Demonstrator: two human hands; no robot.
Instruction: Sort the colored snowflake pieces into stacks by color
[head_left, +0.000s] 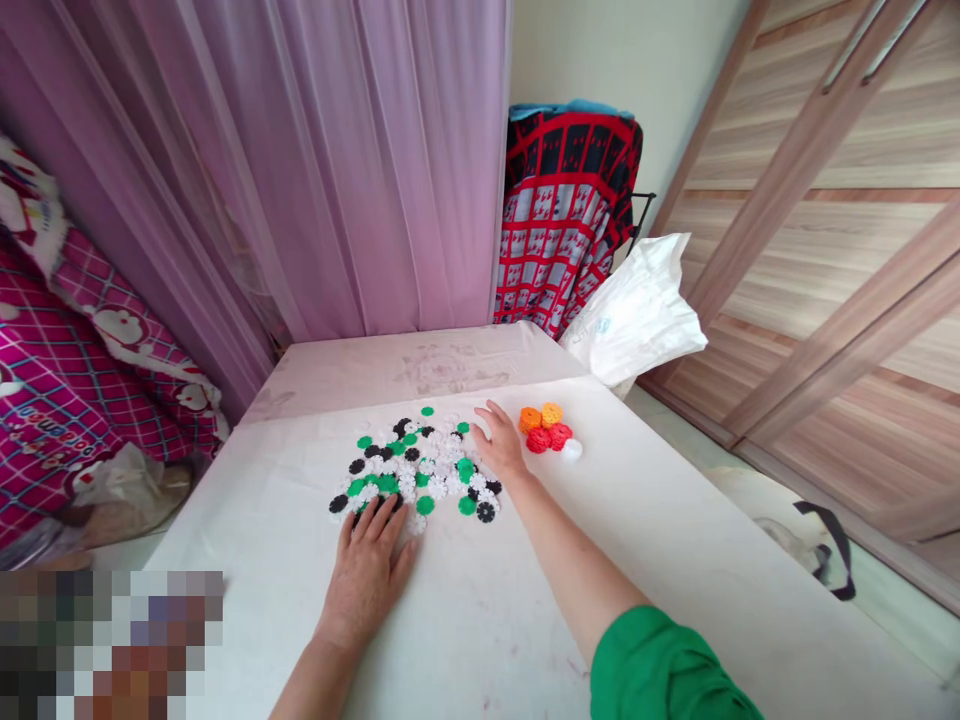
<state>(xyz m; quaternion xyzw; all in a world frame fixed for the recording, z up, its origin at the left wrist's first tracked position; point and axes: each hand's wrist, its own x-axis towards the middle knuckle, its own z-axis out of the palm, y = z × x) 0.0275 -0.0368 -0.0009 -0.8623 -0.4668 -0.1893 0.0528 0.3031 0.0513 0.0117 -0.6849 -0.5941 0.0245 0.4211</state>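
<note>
Flat notched discs, like plastic snowflake building pieces, lie in a loose spread on the white tabletop; among them are a white disc (440, 486), a green disc (425, 505) and a black disc (486, 512). My left hand (367, 570) rests palm down at the near edge of the spread, fingers stretched out over some discs. My right hand (498, 440) is at the right side of the spread with its fingers apart. Just right of it are grouped orange discs (529, 419), yellow discs (552, 413), red discs (538, 440) and a small white pile (572, 450).
A pale cloth (300, 560) covers the table. Beyond it hangs a purple curtain (375, 170). A white bag (637, 315) stands at the far right corner, near a red patterned cloth (555, 215). A wooden wardrobe (810, 220) is to the right, a pink checked blanket (90, 380) to the left.
</note>
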